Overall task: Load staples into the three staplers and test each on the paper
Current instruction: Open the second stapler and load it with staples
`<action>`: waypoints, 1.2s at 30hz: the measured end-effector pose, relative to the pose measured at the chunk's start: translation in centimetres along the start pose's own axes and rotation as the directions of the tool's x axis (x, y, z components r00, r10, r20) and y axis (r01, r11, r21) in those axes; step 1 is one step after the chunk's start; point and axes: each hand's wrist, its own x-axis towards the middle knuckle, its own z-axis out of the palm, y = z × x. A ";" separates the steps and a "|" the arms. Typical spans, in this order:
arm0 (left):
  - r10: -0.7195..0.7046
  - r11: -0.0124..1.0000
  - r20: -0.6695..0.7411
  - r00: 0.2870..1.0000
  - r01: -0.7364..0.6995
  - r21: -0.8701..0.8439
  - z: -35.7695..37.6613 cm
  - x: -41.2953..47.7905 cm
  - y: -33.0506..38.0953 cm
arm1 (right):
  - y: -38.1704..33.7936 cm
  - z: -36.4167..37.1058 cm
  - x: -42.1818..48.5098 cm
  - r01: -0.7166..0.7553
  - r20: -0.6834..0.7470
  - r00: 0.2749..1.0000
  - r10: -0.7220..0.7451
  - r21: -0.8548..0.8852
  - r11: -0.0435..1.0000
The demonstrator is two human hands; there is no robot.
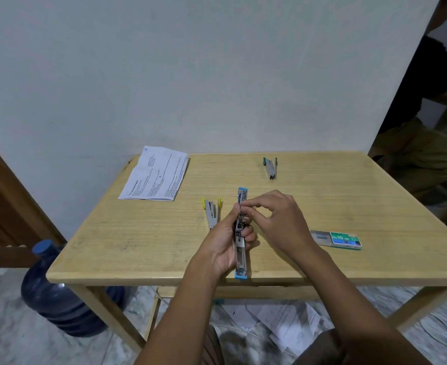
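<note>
A blue-ended stapler (241,248) is swung fully open into one long metal strip above the table's near edge. My left hand (225,241) grips its middle from the left. My right hand (275,219) pinches with thumb and forefinger at the stapler's upper half; whether staples sit between the fingertips I cannot tell. A yellow-ended stapler (212,210) lies just left of my hands. A teal-ended stapler (270,167) lies farther back. A green staple box (345,240), slid partly open, rests at the right. The printed paper (156,173) lies at the back left.
The wooden table (138,246) stands against a pale wall. A blue water jug (56,293) stands on the floor at its left front leg. Loose papers (283,322) litter the floor underneath. Another person's legs and arm (425,143) show at the right.
</note>
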 end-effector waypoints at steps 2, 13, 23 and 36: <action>0.000 1.000 0.000 1.000 0.000 -0.003 0.1 0.0 0.0 | 0.1 0.0 0.1 0.002 -0.007 1.000 -0.002 0.016 1.000; -0.017 0.999 0.018 1.000 0.018 -0.038 -0.2 0.2 -0.1 | 0.4 0.7 0.4 0.094 -0.027 0.995 -0.096 -0.084 0.992; -0.075 0.993 0.015 0.997 0.076 -0.085 0.2 -0.3 0.2 | 0.4 0.4 1.7 -0.308 0.185 0.940 0.288 0.090 0.947; -0.077 0.994 0.027 0.997 0.079 -0.076 0.0 -0.2 0.2 | 0.9 -1.3 1.4 -0.005 0.329 0.944 0.029 -0.074 0.997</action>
